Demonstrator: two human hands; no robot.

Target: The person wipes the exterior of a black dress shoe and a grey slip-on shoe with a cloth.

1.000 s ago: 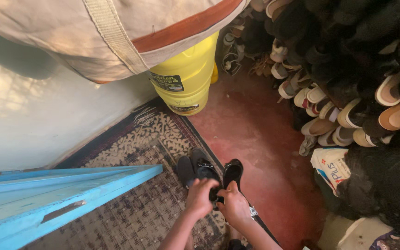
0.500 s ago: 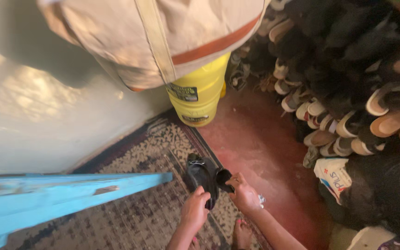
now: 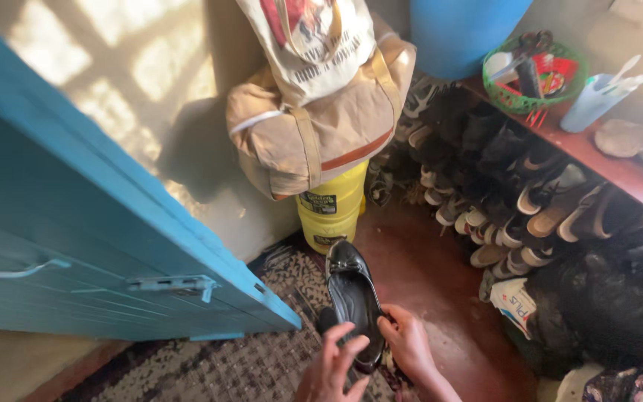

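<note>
Centrally, hands (image 3: 370, 353) gripping black shoe (image 3: 354, 298), dark-labelled yellow bucket (image 3: 330, 210) beyond

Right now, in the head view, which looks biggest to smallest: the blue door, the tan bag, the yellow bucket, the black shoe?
1. Blue door, largest by far.
2. Tan bag.
3. and 4. Yellow bucket and black shoe look alike; the shoe is nearer the camera and the bucket partly hidden, so unsure.

A bag (image 3: 314, 141) sits on a bucket (image 3: 333, 212), door (image 3: 76, 223) to its left (shoe rack (image 3: 515, 193) right).
</note>
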